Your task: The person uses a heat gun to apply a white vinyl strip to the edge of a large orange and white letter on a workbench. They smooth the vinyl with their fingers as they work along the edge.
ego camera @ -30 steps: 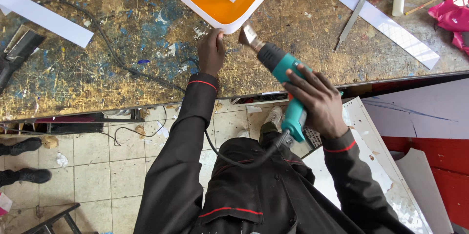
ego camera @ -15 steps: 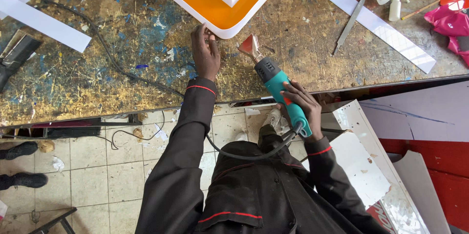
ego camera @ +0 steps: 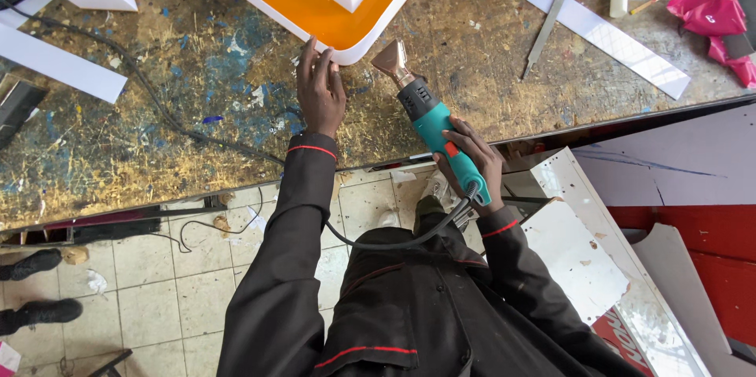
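Right now the left hand (ego camera: 319, 94) lies flat and open on the table, and its fingertips touch the round white corner of the big orange sign letter (ego camera: 315, 7). The letter lies just past both hands, farther from the person. Its long side runs up and to the left, away from that corner. The right hand (ego camera: 471, 158) is closed around the handle of a teal heat gun (ego camera: 429, 113). The gun points up and to the left, and its copper nozzle (ego camera: 391, 60) sits just beside the same corner, not touching it. So the left hand is the nearer one to the letter.

The worktable (ego camera: 157, 133) is rough board with blue and yellow paint stains. A long white strip (ego camera: 583, 23) and a metal file (ego camera: 546, 31) lie off to the right, well apart from the hands. A black cord (ego camera: 378, 242) hangs from the gun over the tiled floor (ego camera: 150, 282). Pink scraps (ego camera: 717, 23) sit at the far right edge.
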